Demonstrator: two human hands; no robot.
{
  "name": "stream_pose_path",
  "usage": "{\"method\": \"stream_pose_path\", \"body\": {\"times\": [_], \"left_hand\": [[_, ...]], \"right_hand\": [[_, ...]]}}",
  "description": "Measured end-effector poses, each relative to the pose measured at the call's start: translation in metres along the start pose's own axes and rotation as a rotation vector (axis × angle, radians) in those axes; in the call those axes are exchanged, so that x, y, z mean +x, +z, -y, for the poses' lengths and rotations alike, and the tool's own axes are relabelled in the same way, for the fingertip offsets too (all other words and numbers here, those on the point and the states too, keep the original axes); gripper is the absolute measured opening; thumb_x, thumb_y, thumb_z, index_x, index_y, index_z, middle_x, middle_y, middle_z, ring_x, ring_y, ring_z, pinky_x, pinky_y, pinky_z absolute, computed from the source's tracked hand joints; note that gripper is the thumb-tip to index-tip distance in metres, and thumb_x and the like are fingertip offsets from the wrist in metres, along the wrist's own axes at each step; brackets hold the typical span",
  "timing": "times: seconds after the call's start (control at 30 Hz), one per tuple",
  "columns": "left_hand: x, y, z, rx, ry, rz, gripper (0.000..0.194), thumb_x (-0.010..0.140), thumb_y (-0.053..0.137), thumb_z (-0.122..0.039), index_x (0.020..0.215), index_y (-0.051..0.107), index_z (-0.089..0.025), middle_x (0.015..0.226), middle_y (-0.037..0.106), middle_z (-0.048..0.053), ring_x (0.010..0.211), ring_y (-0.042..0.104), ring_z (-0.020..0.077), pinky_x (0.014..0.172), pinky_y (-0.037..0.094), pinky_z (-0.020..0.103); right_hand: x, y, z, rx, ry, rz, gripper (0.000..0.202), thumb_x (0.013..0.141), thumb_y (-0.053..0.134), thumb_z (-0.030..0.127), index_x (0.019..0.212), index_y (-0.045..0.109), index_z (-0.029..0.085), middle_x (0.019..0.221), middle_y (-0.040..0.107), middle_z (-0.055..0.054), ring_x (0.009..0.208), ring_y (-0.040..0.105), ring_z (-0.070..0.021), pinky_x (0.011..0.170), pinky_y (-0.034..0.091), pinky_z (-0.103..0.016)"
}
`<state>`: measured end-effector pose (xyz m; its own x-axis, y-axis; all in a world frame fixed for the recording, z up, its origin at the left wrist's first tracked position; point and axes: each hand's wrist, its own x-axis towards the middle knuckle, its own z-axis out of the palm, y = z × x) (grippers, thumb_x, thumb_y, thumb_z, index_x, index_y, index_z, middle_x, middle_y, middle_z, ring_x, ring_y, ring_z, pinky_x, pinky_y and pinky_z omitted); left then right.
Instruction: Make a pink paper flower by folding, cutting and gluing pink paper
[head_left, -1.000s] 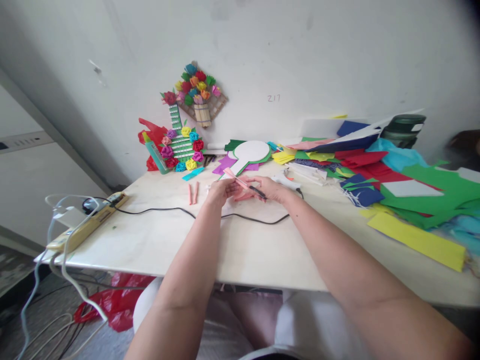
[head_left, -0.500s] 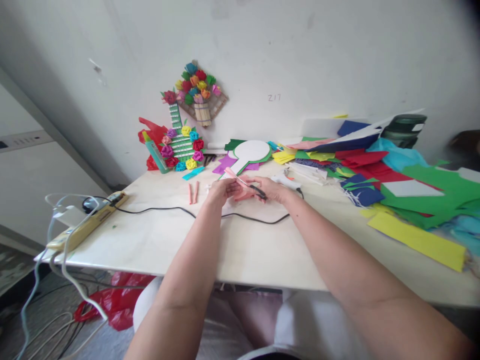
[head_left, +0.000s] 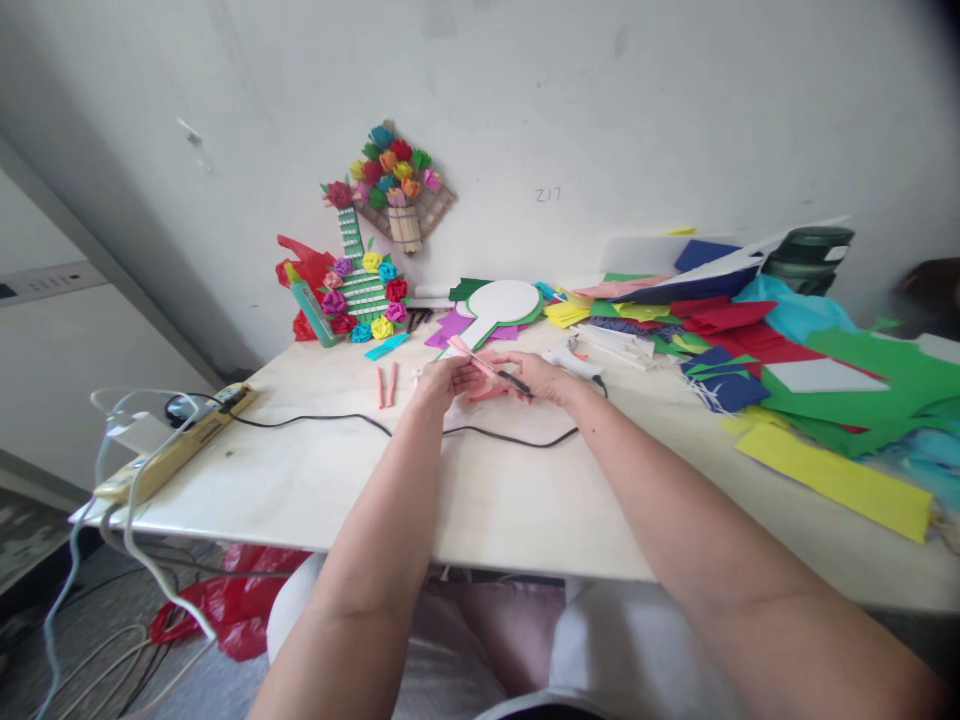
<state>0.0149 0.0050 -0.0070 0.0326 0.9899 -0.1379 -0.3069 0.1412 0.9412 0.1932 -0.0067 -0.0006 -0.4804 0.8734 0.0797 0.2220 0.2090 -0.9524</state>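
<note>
Over the middle of the table [head_left: 495, 500], the left hand [head_left: 446, 380] grips a thin pink paper strip [head_left: 459, 347]; the right hand [head_left: 541, 376] holds black-handled metal scissors [head_left: 517, 384], blades along the strip. Two slim pink paper rolls [head_left: 392, 385] lie left of the hands.

I can't see all of the pink paper [head_left: 495, 390]; the left hand [head_left: 450, 378] and scissors [head_left: 517, 384] cover parts of it, and the blades are too small for me to judge any cut. The right hand [head_left: 544, 378] hides part of the handles and glue gun [head_left: 576, 364]. I lose the cable [head_left: 517, 442] behind the left forearm [head_left: 397, 500]. The bottle's [head_left: 311, 310] print is unreadable. My right edge crops a blurred dark object [head_left: 930, 300]; my left, the cabinet [head_left: 90, 360].
</note>
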Motion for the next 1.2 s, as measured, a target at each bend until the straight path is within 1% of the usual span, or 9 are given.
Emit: {"method": "stream_pose_path", "body": {"times": [0.07,0.3,0.43,0.6,0.87,1.0,1.2], "left_hand": [[-0.0002,0.0004,-0.0004,-0.002,-0.004,0.001,0.01,0.07,0.056,-0.012,0.075,0.062,-0.006,0.058,0.064,0.01,0.055,0.063,0.0164,0.056,0.051,0.025],[-0.0031,0.0026,-0.0031,-0.032,-0.014,-0.073,0.009,0.069,0.056,-0.01,0.075,0.061,-0.006,0.057,0.064,0.01,0.055,0.063,0.0161,0.056,0.051,0.024],[-0.0038,0.002,-0.0031,-0.045,-0.004,-0.07,0.008,0.067,0.056,-0.01,0.073,0.061,-0.006,0.059,0.064,0.011,0.056,0.063,0.0166,0.058,0.051,0.025],[-0.0034,0.0015,-0.0024,-0.049,-0.012,-0.046,0.007,0.068,0.054,-0.009,0.07,0.061,-0.007,0.059,0.064,0.01,0.056,0.063,0.016,0.059,0.051,0.025],[-0.0039,0.0022,-0.0024,-0.042,-0.033,-0.047,0.007,0.068,0.055,-0.008,0.071,0.061,-0.008,0.06,0.065,0.01,0.058,0.064,0.0156,0.06,0.051,0.024],[-0.005,0.0034,-0.0036,-0.038,-0.054,-0.077,0.007,0.068,0.054,-0.008,0.071,0.06,-0.008,0.06,0.065,0.01,0.058,0.063,0.0153,0.057,0.051,0.024],[-0.0062,0.0039,-0.0043,-0.042,-0.051,-0.057,0.007,0.069,0.053,-0.007,0.07,0.06,-0.008,0.06,0.064,0.01,0.057,0.063,0.0148,0.057,0.051,0.023]], "right_hand": [[0.0,0.0,0.0002,-0.002,0.006,-0.002,0.045,0.071,0.066,0.024,0.115,0.055,0.017,0.045,0.05,0.008,0.031,0.04,-0.0041,0.031,0.031,-0.015],[0.0016,-0.0024,-0.0049,-0.03,0.03,0.004,0.05,0.072,0.066,0.028,0.118,0.052,0.017,0.046,0.052,0.007,0.034,0.043,-0.0054,0.032,0.034,-0.015],[0.0011,-0.0032,-0.0059,-0.025,0.019,0.007,0.049,0.076,0.062,0.032,0.12,0.05,0.016,0.047,0.052,0.007,0.034,0.044,-0.0059,0.032,0.033,-0.015],[-0.0006,-0.0028,-0.0038,-0.024,0.028,0.022,0.048,0.075,0.063,0.034,0.119,0.051,0.018,0.047,0.051,0.007,0.034,0.044,-0.006,0.031,0.032,-0.016],[-0.0013,-0.0014,-0.0025,-0.009,0.047,0.027,0.036,0.081,0.054,0.031,0.114,0.053,0.016,0.044,0.048,0.008,0.033,0.043,-0.0061,0.033,0.034,-0.015],[-0.0025,-0.0007,-0.0002,-0.002,0.049,0.028,0.035,0.082,0.053,0.031,0.113,0.052,0.016,0.042,0.047,0.008,0.033,0.043,-0.0065,0.033,0.033,-0.016],[-0.0016,-0.0013,-0.002,-0.007,0.054,0.019,0.036,0.082,0.054,0.031,0.114,0.052,0.015,0.043,0.047,0.008,0.032,0.043,-0.0061,0.033,0.033,-0.016]]}}
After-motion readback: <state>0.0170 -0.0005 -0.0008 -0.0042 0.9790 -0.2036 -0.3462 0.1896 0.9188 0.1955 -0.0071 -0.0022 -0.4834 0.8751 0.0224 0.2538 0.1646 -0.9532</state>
